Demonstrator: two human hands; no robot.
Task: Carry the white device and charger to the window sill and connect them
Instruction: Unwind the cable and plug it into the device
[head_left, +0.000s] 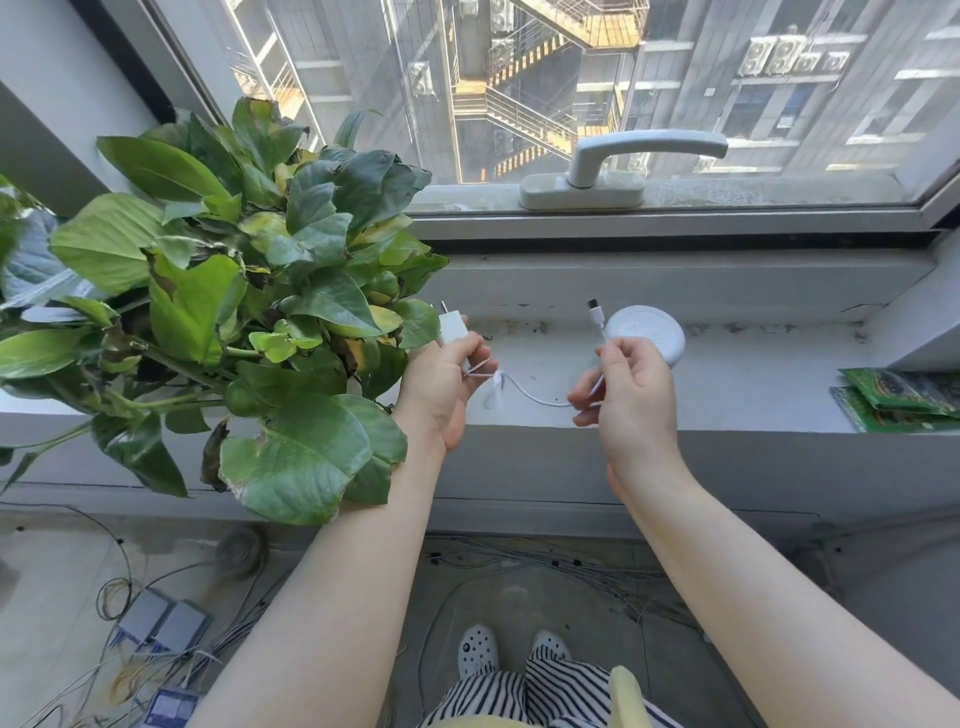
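Note:
A round white device (649, 330) lies flat on the grey window sill (753, 379). My left hand (441, 387) holds the white charger block (453, 327) upright, its prongs pointing up, just beside the plant's leaves. A thin white cable (530, 395) sags from that hand to my right hand (631, 395). My right hand pinches the cable a little below its plug (594, 307), which points up and stands just left of the device, apart from it.
A large leafy potted plant (234, 291) fills the sill's left side. Green packets (898, 397) lie at the sill's right end. A window handle (623, 166) sits above. Loose wires and small boxes (161, 623) cover the floor below.

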